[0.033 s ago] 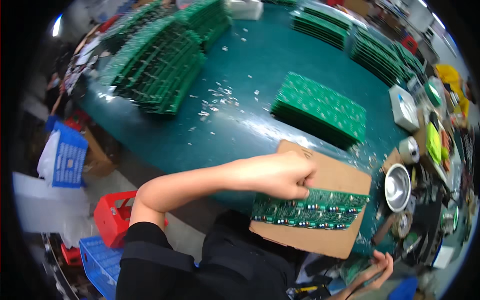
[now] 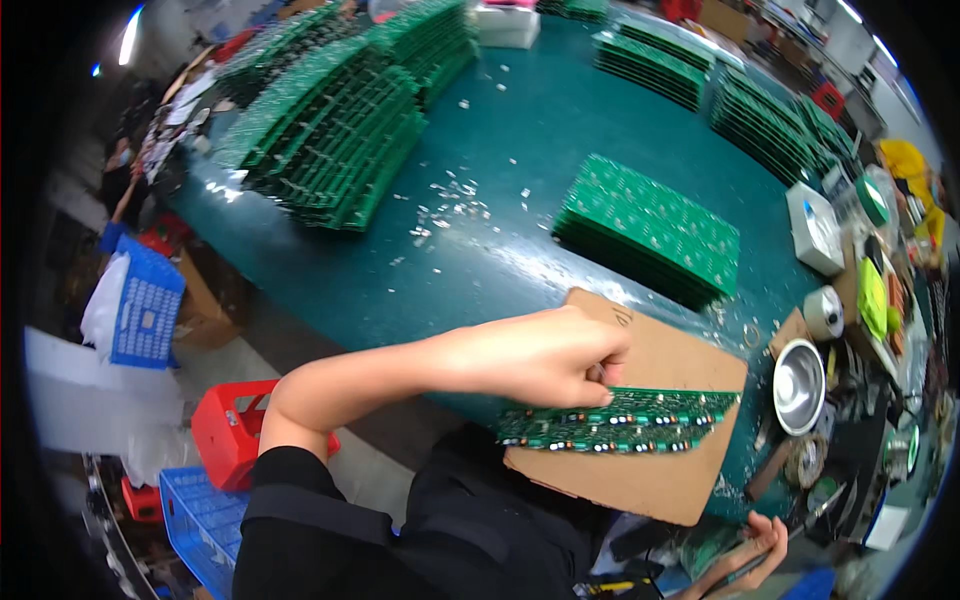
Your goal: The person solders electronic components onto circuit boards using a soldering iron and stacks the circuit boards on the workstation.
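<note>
A green circuit board (image 2: 640, 432) lies over a sheet of brown cardboard (image 2: 610, 487) at the table's near edge. My left hand (image 2: 550, 355) is closed at the board's far edge, thumb against it and the other fingers curled under. The board's upper left part is hidden by this hand. Small black, white and orange components stand in rows on the board. At the lower right my right hand (image 2: 750, 555) has its fingers bent around a slim dark pen-like tool (image 2: 738, 573), whose ends I cannot make out.
A stack of green boards (image 2: 650, 225) stands beyond the cardboard, with taller stacks (image 2: 335, 130) at the left. Whitish scraps (image 2: 450, 205) are scattered on the green table (image 2: 480, 140). A metal bowl (image 2: 799, 385) and tape rolls (image 2: 806, 455) sit at the right; a red stool (image 2: 225, 435) is at lower left.
The fingers of my right hand have closed around the dark tool. The board looks slightly more tilted under my left hand. The whole view has shifted a little.
</note>
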The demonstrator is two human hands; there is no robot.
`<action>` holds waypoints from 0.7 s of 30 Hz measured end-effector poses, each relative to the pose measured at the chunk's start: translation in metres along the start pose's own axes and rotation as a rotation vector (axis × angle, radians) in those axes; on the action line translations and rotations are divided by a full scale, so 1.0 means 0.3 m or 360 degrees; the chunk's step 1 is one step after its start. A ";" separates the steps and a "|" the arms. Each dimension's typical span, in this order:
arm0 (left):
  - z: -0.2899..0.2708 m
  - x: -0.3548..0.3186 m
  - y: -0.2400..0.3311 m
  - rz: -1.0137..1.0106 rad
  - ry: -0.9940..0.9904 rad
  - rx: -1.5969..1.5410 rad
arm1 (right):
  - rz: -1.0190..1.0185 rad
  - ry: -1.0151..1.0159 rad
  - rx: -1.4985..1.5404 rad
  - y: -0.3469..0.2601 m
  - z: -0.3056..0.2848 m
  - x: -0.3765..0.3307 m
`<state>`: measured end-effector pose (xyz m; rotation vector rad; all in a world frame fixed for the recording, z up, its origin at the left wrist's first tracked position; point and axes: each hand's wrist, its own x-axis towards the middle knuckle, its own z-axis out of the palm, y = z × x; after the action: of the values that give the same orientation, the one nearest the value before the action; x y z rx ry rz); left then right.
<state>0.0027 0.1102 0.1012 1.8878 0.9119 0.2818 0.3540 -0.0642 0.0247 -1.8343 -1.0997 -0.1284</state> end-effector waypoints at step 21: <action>-0.131 -0.004 -0.332 -0.0491 0.1374 0.1412 | -0.1109 -0.1340 0.0058 -0.026 0.105 0.013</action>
<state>-0.0666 0.1593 0.0361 2.3793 2.1582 0.5902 0.3395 -0.0364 0.0150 -1.3945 -2.2808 0.2895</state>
